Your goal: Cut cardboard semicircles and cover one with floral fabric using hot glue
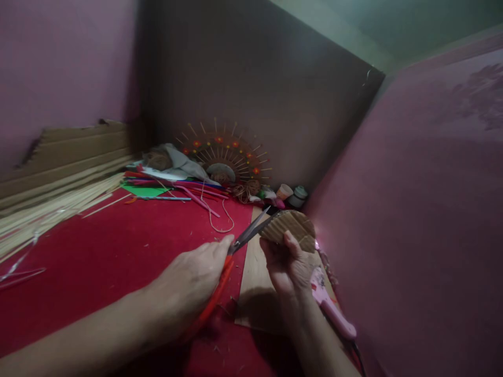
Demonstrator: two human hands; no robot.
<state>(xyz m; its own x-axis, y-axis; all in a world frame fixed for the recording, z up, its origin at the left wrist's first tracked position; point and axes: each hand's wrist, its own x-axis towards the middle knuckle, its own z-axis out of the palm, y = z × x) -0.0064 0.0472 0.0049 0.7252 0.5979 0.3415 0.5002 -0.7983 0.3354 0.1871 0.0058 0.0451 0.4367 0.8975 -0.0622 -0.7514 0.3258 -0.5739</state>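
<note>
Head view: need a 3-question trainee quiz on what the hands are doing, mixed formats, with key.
1. True or false: the left hand works the scissors.
2. Multiple choice: the right hand holds A) a cup, B) a piece of corrugated cardboard, C) a glue gun.
3. Fill in: the pink tool lies to the ___ of the right wrist, on the cardboard sheet.

Key
1. True: its grip is on the red handles, with the blades open towards the cardboard's edge.
2. B
3. right
</note>
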